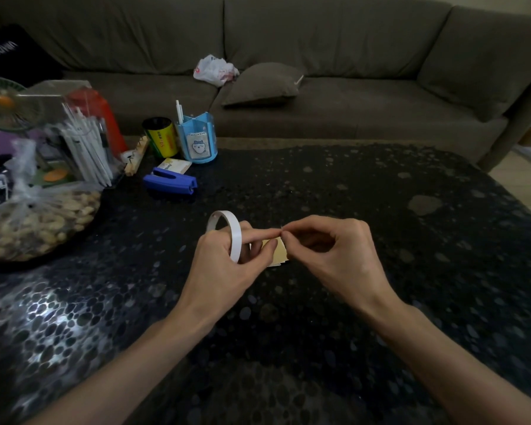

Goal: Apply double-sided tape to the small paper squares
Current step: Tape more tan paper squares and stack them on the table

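A white roll of double-sided tape hangs around the fingers of my left hand, above the middle of the dark table. A small stack of yellowish paper squares lies under both hands, mostly hidden by my fingers. My left forefinger points right and meets the pinched thumb and forefinger of my right hand just above the squares. Something thin, likely a tape end, sits at that pinch; it is too small to make out.
The black pebble-patterned table carries a blue stapler, a blue pen holder, a yellow can, a clear box of white sticks and a bag of peanuts at the left. A sofa stands behind.
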A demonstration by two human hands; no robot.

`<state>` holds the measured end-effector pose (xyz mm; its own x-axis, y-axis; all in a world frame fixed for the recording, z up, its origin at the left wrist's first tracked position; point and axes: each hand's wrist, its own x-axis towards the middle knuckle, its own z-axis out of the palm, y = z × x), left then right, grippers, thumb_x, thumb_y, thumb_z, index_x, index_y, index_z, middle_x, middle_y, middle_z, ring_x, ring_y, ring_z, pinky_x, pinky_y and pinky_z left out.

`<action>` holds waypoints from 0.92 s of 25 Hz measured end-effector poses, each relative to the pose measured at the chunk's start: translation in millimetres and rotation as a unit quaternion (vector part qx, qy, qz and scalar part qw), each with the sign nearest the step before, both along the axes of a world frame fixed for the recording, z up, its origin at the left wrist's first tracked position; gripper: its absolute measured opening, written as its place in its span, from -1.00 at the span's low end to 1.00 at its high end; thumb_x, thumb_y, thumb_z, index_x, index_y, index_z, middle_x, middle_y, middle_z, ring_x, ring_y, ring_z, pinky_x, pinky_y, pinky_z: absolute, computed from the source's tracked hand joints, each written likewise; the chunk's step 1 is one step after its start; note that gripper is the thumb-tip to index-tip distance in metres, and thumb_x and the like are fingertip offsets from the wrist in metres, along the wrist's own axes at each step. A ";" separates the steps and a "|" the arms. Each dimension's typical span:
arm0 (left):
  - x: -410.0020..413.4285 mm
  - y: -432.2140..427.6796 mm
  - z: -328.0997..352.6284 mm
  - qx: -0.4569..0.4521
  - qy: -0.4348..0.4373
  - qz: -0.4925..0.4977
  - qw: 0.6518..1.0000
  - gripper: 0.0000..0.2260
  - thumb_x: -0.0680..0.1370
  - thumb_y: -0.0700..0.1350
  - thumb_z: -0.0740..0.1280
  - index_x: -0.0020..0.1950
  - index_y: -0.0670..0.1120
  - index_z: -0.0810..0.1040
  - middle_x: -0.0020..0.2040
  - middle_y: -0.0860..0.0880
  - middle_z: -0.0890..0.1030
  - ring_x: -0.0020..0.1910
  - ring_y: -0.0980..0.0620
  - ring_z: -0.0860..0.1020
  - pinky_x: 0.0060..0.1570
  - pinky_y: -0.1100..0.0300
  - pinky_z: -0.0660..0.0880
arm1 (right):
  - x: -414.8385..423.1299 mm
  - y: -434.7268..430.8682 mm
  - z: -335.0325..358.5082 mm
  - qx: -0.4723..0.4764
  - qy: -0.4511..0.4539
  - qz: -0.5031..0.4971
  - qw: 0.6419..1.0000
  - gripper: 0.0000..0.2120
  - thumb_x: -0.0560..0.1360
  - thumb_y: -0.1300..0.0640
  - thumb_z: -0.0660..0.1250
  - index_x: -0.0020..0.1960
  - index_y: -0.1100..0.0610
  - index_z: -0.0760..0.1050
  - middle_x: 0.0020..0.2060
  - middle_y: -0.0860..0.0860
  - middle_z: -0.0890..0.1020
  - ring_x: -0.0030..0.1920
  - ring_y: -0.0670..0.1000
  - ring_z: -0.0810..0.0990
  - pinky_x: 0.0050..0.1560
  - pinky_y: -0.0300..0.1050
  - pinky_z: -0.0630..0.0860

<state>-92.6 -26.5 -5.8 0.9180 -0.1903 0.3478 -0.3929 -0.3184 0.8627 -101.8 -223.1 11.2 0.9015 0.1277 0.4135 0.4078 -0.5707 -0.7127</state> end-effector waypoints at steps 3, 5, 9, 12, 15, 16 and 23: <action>1.0 1.5 -0.2 -0.013 0.003 0.001 1.000 -0.80 0.54 -0.16 0.47 0.15 -0.01 0.74 -0.16 0.05 0.70 -0.14 -0.01 0.67 -0.15 0.22 0.62 | 0.9 -0.4 -0.5 0.016 0.009 0.004 1.000 -0.85 0.57 0.13 0.48 0.13 0.05 0.73 -0.11 -0.16 0.74 -0.08 -0.22 0.72 0.02 -0.22 0.68; 0.9 1.7 0.0 -0.018 0.005 0.000 1.000 -0.80 0.55 -0.16 0.47 0.15 -0.03 0.74 -0.16 0.04 0.70 -0.14 -0.02 0.68 -0.14 0.21 0.63 | 1.4 -1.0 -0.7 0.023 0.016 0.006 1.000 -0.85 0.57 0.14 0.49 0.13 0.05 0.73 -0.12 -0.16 0.75 -0.08 -0.22 0.73 0.02 -0.20 0.69; 1.4 1.9 -0.4 -0.033 0.020 -0.002 0.999 -0.80 0.55 -0.17 0.48 0.16 -0.05 0.74 -0.14 0.01 0.70 -0.11 -0.02 0.68 -0.10 0.23 0.62 | 1.7 -1.3 0.0 0.030 0.023 0.010 0.999 -0.86 0.57 0.15 0.49 0.11 0.05 0.73 -0.13 -0.16 0.75 -0.09 -0.21 0.73 0.02 -0.21 0.68; 1.0 1.5 -0.4 -0.045 0.030 -0.004 0.999 -0.80 0.55 -0.17 0.48 0.16 -0.05 0.74 -0.14 0.02 0.70 -0.11 -0.03 0.68 -0.10 0.24 0.61 | 1.6 -0.7 0.5 0.036 0.026 0.011 0.999 -0.87 0.57 0.16 0.49 0.11 0.06 0.73 -0.13 -0.15 0.75 -0.09 -0.20 0.73 0.01 -0.21 0.68; 0.5 1.4 0.3 -0.055 0.033 -0.004 0.998 -0.81 0.55 -0.18 0.48 0.15 -0.05 0.74 -0.15 0.00 0.70 -0.13 -0.04 0.67 -0.11 0.20 0.62 | 1.6 -0.7 0.4 0.045 0.029 0.011 0.998 -0.87 0.57 0.16 0.49 0.10 0.06 0.74 -0.14 -0.15 0.75 -0.09 -0.18 0.74 0.01 -0.19 0.69; 0.6 1.2 0.5 -0.056 0.034 -0.004 0.998 -0.81 0.55 -0.17 0.48 0.15 -0.04 0.75 -0.15 0.00 0.70 -0.13 -0.05 0.67 -0.11 0.15 0.64 | 1.7 -0.6 0.4 0.049 0.031 0.012 0.998 -0.87 0.57 0.16 0.49 0.10 0.06 0.74 -0.13 -0.14 0.75 -0.09 -0.18 0.74 0.01 -0.18 0.69; 0.0 1.4 1.8 -0.071 0.049 -0.008 0.996 -0.81 0.55 -0.17 0.48 0.15 -0.05 0.74 -0.10 0.00 0.72 -0.02 -0.02 0.69 0.02 0.15 0.64 | 1.7 0.9 0.4 0.072 0.037 0.012 0.997 -0.89 0.56 0.17 0.50 0.08 0.06 0.74 -0.13 -0.14 0.75 -0.10 -0.16 0.74 -0.01 -0.18 0.69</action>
